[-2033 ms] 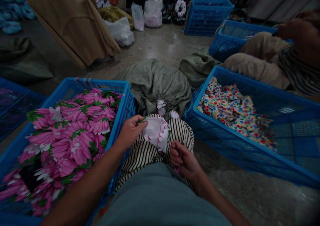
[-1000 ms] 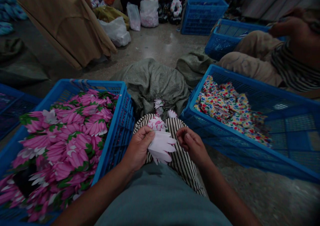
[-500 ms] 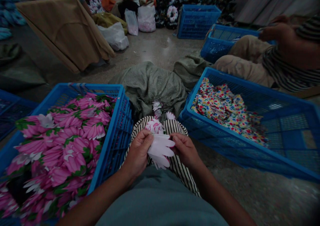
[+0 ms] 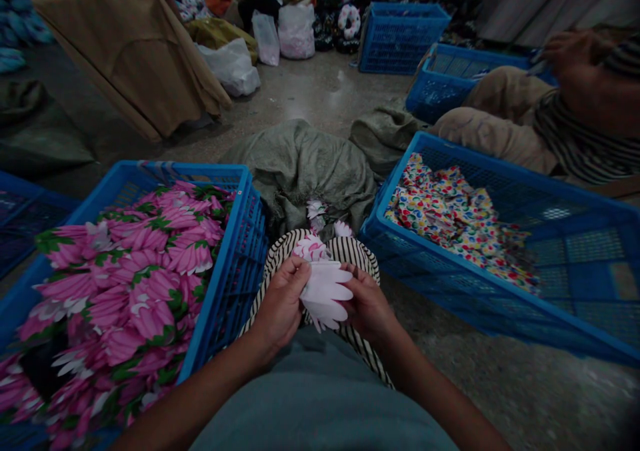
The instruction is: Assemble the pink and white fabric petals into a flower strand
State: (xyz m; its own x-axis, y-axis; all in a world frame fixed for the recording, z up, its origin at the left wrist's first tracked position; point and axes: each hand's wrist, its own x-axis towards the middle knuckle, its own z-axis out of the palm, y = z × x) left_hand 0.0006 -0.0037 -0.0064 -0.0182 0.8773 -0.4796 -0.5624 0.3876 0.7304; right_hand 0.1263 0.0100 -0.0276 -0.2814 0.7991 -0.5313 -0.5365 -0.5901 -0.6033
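Above my lap I hold a petal-shaped fabric piece (image 4: pixel 327 294), its pale side showing and its lobes fanned toward the right. My left hand (image 4: pixel 285 298) is closed on its left edge, thumb on top. At its upper right edge, my right hand (image 4: pixel 367 301) pinches the fabric, some fingers hidden behind it. A pink-and-white petal piece (image 4: pixel 310 246) rests on my striped trousers just beyond. Farther out, more petal pieces (image 4: pixel 316 210) lie at the mouth of a grey-green sack (image 4: pixel 300 158).
A blue crate (image 4: pixel 253 204) of pink-and-green petal pieces (image 4: pixel 155 291) stands at left. The right-hand blue crate (image 4: pixel 500 171) holds colourful dotted fabric pieces (image 4: pixel 455 218). A co-worker (image 4: pixel 585 118) sits at far right. Brown cloth (image 4: pixel 130 51) drapes something at upper left.
My right hand has closed in on the fabric piece's upper right edge. The piece has turned slightly, showing more of its pale side. The whole view has shifted a little.
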